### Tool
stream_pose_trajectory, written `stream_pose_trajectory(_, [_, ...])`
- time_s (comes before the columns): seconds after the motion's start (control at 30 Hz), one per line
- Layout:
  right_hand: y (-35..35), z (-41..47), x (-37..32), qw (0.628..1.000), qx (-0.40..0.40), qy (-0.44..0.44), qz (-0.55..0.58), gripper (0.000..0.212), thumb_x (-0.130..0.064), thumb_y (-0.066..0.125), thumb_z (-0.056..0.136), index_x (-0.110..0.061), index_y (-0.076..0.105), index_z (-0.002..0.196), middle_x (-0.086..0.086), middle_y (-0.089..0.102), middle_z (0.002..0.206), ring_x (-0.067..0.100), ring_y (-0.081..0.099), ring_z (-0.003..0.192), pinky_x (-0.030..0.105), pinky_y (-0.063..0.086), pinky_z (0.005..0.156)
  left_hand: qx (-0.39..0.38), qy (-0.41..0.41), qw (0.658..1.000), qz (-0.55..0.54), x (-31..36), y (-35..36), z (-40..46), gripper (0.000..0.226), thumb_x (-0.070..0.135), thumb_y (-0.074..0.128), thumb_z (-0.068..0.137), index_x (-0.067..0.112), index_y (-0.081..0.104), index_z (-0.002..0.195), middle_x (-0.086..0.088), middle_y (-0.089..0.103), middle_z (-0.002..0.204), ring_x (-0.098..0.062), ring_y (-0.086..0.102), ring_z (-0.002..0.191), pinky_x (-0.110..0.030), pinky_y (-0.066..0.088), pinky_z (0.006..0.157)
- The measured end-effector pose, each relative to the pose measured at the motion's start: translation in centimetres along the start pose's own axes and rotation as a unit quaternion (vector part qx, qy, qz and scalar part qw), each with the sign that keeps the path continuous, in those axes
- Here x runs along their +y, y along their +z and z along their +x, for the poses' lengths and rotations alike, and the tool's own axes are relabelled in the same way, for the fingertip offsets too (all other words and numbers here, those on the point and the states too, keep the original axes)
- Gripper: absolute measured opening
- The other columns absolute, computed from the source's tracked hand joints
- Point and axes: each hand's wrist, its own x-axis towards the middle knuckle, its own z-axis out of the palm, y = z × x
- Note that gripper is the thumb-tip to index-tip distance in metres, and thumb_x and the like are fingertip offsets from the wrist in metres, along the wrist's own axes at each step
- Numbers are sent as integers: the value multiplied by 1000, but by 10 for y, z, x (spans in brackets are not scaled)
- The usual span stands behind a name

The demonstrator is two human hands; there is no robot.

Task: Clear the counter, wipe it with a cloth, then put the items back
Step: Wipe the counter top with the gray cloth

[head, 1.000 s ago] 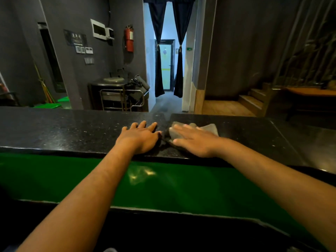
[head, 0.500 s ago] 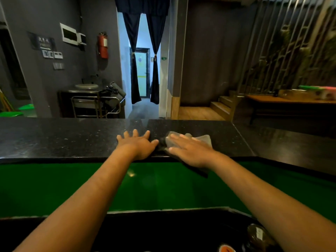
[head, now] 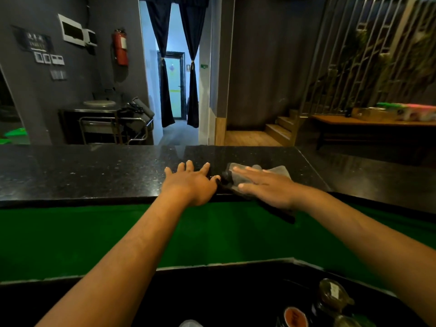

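Note:
A black speckled stone counter [head: 94, 171] runs across the view above a green front panel. My left hand [head: 191, 182] lies flat on it near the front edge, fingers spread, holding nothing. Just to its right my right hand [head: 264, 187] presses flat on a grey cloth [head: 280, 171], which lies on the counter with one corner hanging over the front edge. The two hands almost touch at the thumbs. At the bottom right, on a lower dark surface, stand several jars and small containers [head: 332, 293], partly cut off by the frame.
The counter turns a corner at the right [head: 377, 182]. Beyond it are a metal cart [head: 113, 128], a curtained doorway [head: 177, 90], wooden stairs [head: 280, 131] and a wooden table [head: 372, 123] with coloured items.
The view has shifted left and dropped a little, bringing the jars at the bottom right into sight. The cloth's corner now hangs over the front edge. Both hands stay flat, side by side.

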Motion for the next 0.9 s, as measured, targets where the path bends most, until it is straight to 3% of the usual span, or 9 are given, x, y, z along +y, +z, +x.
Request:
stream_pose_trajectory(0.07, [-8, 17, 16, 1000, -19, 13, 8, 62, -52, 39, 99, -35, 18, 155, -9, 15, 163, 14, 9, 151, 40, 8, 122, 2, 13, 1000, 0, 1, -1, 0, 64, 61, 13, 102, 35, 1, 160, -13, 0, 167, -34, 0, 154, -61, 2, 120])
stream_pose_trajectory(0.23, [-34, 90, 40, 991, -15, 124, -47, 64, -53, 33, 99, -22, 24, 154, 4, 19, 163, 30, 19, 148, 51, 17, 119, 2, 20, 1000, 8, 0, -1, 3, 66, 63, 14, 101, 37, 1, 159, -10, 0, 168, -30, 1, 154, -58, 3, 120])
stream_pose_trajectory(0.4, [-32, 139, 45, 981, -10, 151, -122, 61, -60, 23, 91, -34, 39, 144, 7, 34, 155, 38, 33, 138, 62, 27, 109, 23, 12, 1000, 4, 0, -2, 2, 66, 65, 17, 100, 38, 8, 159, -7, 7, 168, -27, 7, 154, -56, 9, 121])
stream_pose_trajectory(0.53, [-24, 73, 10, 997, -3, 26, -76, 51, -48, 33, 103, -24, 37, 148, 5, 29, 158, 33, 27, 142, 49, 22, 115, 43, 12, 999, 7, 2, 1, -1, 65, 66, 18, 99, 39, 12, 158, -6, 13, 167, -26, 12, 153, -55, 14, 121])
stream_pose_trajectory(0.67, [-18, 3, 34, 998, -15, -54, -39, 61, -53, 35, 101, -31, 19, 155, -9, 15, 163, 14, 10, 150, 42, 11, 122, 38, -10, 999, 6, 4, 0, -2, 64, 66, 17, 99, 40, 11, 158, -6, 12, 167, -27, 12, 153, -55, 12, 121])
stream_pose_trajectory(0.83, [-53, 40, 106, 991, 9, 119, -56, 60, -52, 30, 101, -23, 27, 154, 0, 18, 163, 30, 17, 149, 48, 16, 119, 44, 34, 998, 11, 88, 10, -6, 59, 57, 15, 102, 38, 11, 159, -10, 11, 167, -35, 11, 152, -55, 11, 122])
stream_pose_trajectory(0.9, [-55, 57, 115, 984, 28, 149, -91, 63, -55, 29, 99, -21, 31, 152, 3, 22, 162, 32, 21, 147, 52, 20, 117, 35, 21, 999, -9, 119, 10, -1, 59, 52, 16, 103, 36, 11, 159, -11, 9, 167, -36, 8, 152, -57, 7, 122])
